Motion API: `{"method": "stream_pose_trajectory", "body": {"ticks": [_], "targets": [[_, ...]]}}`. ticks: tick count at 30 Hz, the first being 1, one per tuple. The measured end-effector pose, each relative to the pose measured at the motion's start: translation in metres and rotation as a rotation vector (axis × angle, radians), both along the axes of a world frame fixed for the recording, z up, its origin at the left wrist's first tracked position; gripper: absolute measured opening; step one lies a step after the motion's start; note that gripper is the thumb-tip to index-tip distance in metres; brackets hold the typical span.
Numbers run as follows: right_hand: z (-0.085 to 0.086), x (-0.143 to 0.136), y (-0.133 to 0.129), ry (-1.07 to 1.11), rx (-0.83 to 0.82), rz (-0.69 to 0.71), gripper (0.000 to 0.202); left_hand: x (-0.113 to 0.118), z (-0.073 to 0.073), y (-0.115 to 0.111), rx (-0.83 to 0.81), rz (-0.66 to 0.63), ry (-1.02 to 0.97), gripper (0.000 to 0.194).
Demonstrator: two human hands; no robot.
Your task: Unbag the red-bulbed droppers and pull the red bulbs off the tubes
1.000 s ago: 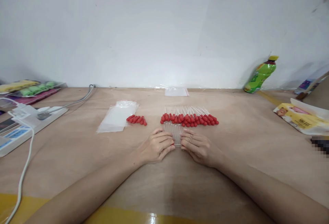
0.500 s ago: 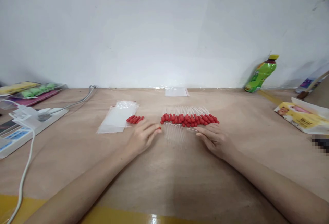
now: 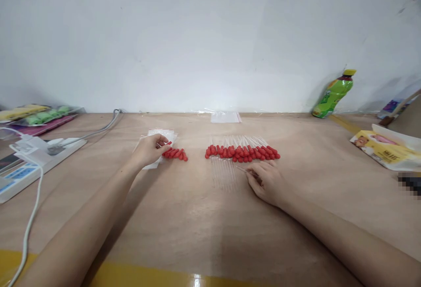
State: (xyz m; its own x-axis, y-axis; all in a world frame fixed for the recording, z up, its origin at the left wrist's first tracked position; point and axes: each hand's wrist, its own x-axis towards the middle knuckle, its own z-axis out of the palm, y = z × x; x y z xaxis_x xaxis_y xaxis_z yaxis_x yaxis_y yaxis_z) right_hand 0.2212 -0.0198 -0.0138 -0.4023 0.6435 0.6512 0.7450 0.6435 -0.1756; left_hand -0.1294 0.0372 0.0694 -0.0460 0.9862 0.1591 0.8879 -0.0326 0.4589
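Observation:
My left hand point(image 3: 151, 147) is closed on a small red piece, above the left edge of a small group of red pieces point(image 3: 177, 153). Clear plastic bags point(image 3: 153, 164) lie under and behind that hand. My right hand point(image 3: 265, 179) pinches a thin clear stick point(image 3: 242, 169), just in front of a wide row of red-tipped sticks point(image 3: 243, 152). The clear shafts of this row point toward the wall. More thin clear sticks point(image 3: 224, 175) lie in front of the row, left of my right hand.
At the left are a white power strip point(image 3: 42, 157) with cables and packs of green and yellow items point(image 3: 49, 115). A green bottle point(image 3: 333, 96) leans on the wall; a yellow packet point(image 3: 388, 148) lies at the right. A small bag point(image 3: 225, 117) lies by the wall.
My left hand has moved left and away from me, from beside the clear sticks to over the bags. The red group shows one more piece at its right end. My right hand has shifted slightly left.

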Motion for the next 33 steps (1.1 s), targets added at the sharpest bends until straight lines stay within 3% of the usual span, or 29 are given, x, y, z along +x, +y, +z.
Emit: {"method": "stream_pose_trajectory", "body": {"ticks": [7, 16, 20, 25, 33], "targets": [[-0.005, -0.003, 0.007, -0.065, 0.004, -0.013, 0.013, -0.003, -0.011, 0.007, -0.044, -0.014, 0.037, 0.024], [-0.009, -0.008, 0.016, -0.033, 0.047, -0.020, 0.017, -0.003, -0.002, 0.003, -0.032, 0.005, 0.097, 0.027], [-0.009, -0.010, 0.015, -0.029, 0.051, -0.053, 0.019, 0.002, 0.000, 0.001, 0.107, 0.030, 0.174, 0.026], [-0.007, -0.020, 0.004, 0.010, 0.019, -0.050, 0.019, 0.027, -0.006, -0.006, 0.321, -0.066, 0.175, 0.025], [-0.001, -0.026, -0.006, 0.001, -0.079, -0.013, 0.027, 0.088, -0.022, -0.004, 0.284, -0.378, 0.190, 0.022]]}}
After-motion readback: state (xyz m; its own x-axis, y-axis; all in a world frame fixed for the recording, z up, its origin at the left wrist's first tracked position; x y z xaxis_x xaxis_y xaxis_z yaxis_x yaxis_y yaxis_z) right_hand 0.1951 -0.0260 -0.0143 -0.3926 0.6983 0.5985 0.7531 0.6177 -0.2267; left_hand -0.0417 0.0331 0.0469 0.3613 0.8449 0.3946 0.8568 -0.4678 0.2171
